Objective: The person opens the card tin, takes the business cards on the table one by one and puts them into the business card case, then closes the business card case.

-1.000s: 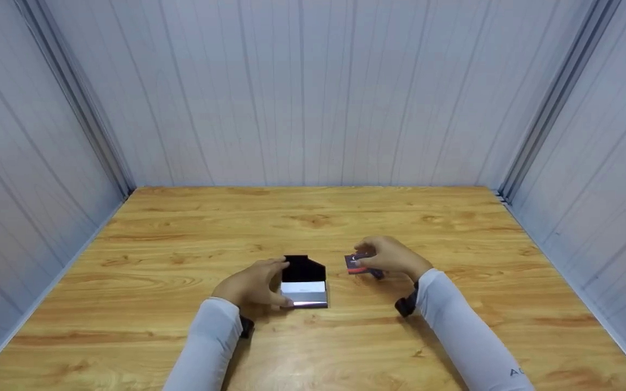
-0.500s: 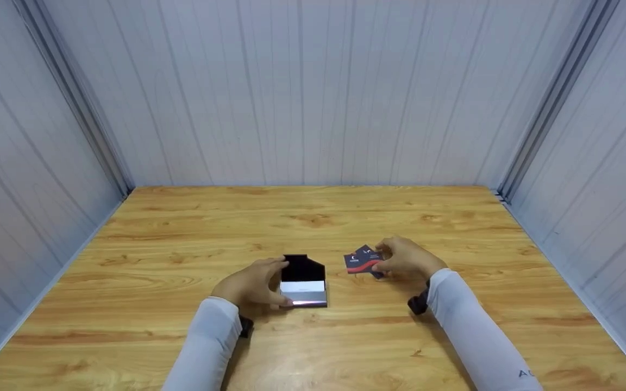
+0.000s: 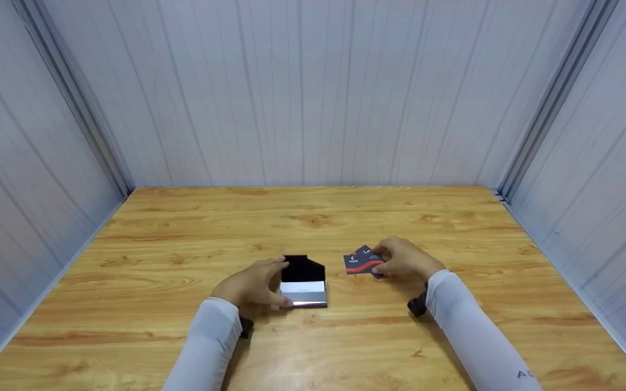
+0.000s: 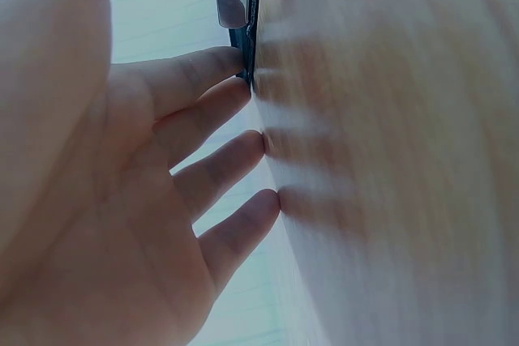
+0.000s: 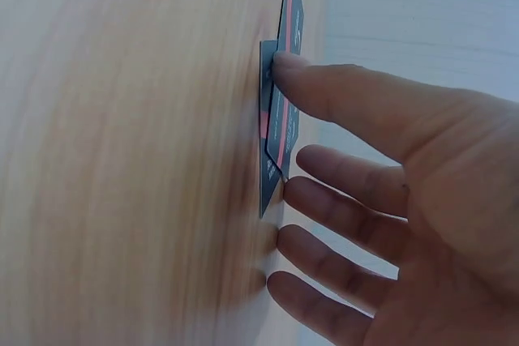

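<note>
Head view: the overlapped cards lie on the table just left of the right hand, the nearer one; the upper card has its long axis running left to right, toward that hand. The opened case sits further left, the left hand touching its left side.

Left wrist view: the fingers are spread, the foremost against the case.

Right wrist view: the thumb touches the upper card, the fingers spread apart; whether it pinches, I cannot tell.
</note>
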Demonstrator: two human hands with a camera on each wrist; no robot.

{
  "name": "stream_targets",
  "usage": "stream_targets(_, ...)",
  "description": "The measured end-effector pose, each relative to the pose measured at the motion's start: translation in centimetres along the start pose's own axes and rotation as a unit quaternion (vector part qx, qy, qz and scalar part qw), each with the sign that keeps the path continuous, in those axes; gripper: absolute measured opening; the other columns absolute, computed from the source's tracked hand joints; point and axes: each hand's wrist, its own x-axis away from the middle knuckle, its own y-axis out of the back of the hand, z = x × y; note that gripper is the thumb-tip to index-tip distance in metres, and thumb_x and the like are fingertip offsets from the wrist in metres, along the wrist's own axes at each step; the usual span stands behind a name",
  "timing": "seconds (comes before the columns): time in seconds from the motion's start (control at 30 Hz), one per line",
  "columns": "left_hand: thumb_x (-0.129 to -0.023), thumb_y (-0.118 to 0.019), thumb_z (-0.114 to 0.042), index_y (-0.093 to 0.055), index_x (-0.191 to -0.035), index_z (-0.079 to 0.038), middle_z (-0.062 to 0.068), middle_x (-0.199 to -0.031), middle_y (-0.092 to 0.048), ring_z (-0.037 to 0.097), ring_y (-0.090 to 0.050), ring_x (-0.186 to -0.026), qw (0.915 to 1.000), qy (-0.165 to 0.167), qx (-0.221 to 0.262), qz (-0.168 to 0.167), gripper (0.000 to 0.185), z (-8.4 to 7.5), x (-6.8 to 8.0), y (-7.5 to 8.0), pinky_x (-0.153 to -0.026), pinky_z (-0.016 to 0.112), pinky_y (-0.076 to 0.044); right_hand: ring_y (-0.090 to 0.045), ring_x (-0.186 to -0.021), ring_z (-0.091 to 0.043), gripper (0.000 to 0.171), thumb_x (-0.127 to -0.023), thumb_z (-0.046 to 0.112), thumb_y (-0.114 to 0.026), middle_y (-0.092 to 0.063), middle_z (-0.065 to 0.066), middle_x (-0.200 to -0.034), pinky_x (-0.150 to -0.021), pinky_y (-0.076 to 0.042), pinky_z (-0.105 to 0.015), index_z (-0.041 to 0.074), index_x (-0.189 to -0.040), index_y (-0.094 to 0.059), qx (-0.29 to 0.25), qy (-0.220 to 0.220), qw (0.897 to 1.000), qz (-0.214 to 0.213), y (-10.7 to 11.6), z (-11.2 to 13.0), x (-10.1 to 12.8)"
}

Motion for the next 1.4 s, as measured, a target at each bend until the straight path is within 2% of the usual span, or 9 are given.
stream_targets(0.23, -0.079, -0.084, -0.049, -0.033, -0.158, -0.013, 0.010, -0.163, -0.025, 0.032, -0.022, -0.149, 1.0000, 0.000, -0.003, 0.000, 0.101, -0.09, 0.07, -0.02, -0.117, 0.051, -0.025, -0.054, -0.115, -0.029, 0.046, -0.090, 0.020, -0.078, -0.059, -0.014, -0.128, -0.101, -0.044, -0.047, 0.003, -0.131, -0.064, -0.003, 0.014, 1.000, 0.003, 0.00, -0.14, 0.15)
stream_targets(0.53, -0.080, -0.083, -0.049, -0.032, -0.158, -0.011, 0.012, -0.162, -0.025, 0.033, -0.022, -0.149, 1.0000, -0.004, -0.008, 0.002, 0.101, -0.09, 0.14, 0.02, -0.117, 0.052, -0.026, -0.056, -0.108, -0.025, 0.045, -0.090, 0.020, -0.078, -0.060, -0.012, -0.125, -0.095, -0.047, -0.044, 0.004, -0.130, -0.064, -0.020, 0.012, 1.000, 0.003, -0.20, -0.31, 0.02)
stream_targets(0.8, -0.080, -0.084, -0.048, -0.033, -0.158, -0.011, 0.012, -0.162, -0.025, 0.033, -0.022, -0.148, 0.9999, -0.009, -0.006, -0.001, 0.100, -0.12, 0.18, 0.10, -0.117, 0.051, -0.026, -0.051, -0.104, -0.025, 0.050, -0.088, 0.018, -0.080, -0.054, -0.010, -0.117, -0.092, -0.045, -0.042, 0.007, -0.133, -0.063, -0.015, 0.024, 1.000, -0.009, -0.27, -0.47, -0.09)
stream_targets(1.0, -0.079, -0.084, -0.047, -0.033, -0.158, -0.011, 0.013, -0.162, -0.026, 0.033, -0.023, -0.148, 1.0000, -0.008, -0.001, 0.000, 0.101, -0.10, 0.04, 0.04, -0.117, 0.051, -0.026, -0.051, -0.102, -0.027, 0.044, -0.087, 0.013, -0.080, -0.053, -0.011, -0.114, -0.091, -0.045, -0.043, 0.005, -0.127, -0.064, -0.020, 0.044, 0.999, -0.019, -0.32, -0.43, -0.14)
stream_targets(1.1, -0.080, -0.084, -0.047, -0.032, -0.158, -0.011, 0.013, -0.162, -0.026, 0.033, -0.023, -0.148, 1.0000, -0.008, -0.003, 0.000, 0.100, -0.09, 0.02, 0.03, -0.117, 0.050, -0.025, -0.056, -0.103, -0.025, 0.034, -0.092, 0.009, -0.074, -0.060, -0.011, -0.117, -0.091, -0.048, -0.042, 0.004, -0.123, -0.064, -0.038, 0.054, 0.997, -0.026, -0.36, -0.49, -0.25)
stream_targets(1.23, -0.080, -0.084, -0.047, -0.032, -0.158, -0.012, 0.013, -0.162, -0.025, 0.033, -0.023, -0.148, 1.0000, -0.004, 0.006, 0.003, 0.100, -0.19, 0.10, 0.03, -0.117, 0.051, -0.025, -0.063, -0.098, -0.022, 0.020, -0.100, 0.008, -0.062, -0.065, -0.012, -0.117, -0.082, -0.055, -0.037, 0.008, -0.120, -0.065, -0.089, 0.039, 0.995, -0.030, -0.28, -0.41, -0.14)
stream_targets(1.4, -0.079, -0.084, -0.047, -0.032, -0.158, -0.013, 0.012, -0.163, -0.025, 0.032, -0.022, -0.149, 0.9999, -0.003, 0.011, 0.001, 0.101, -0.22, 0.26, 0.05, -0.118, 0.051, -0.025, -0.067, -0.090, -0.024, 0.020, -0.104, 0.007, -0.053, -0.061, -0.014, -0.114, -0.072, -0.060, -0.036, 0.010, -0.120, -0.064, -0.167, 0.016, 0.986, -0.017, -0.13, -0.12, 0.01)
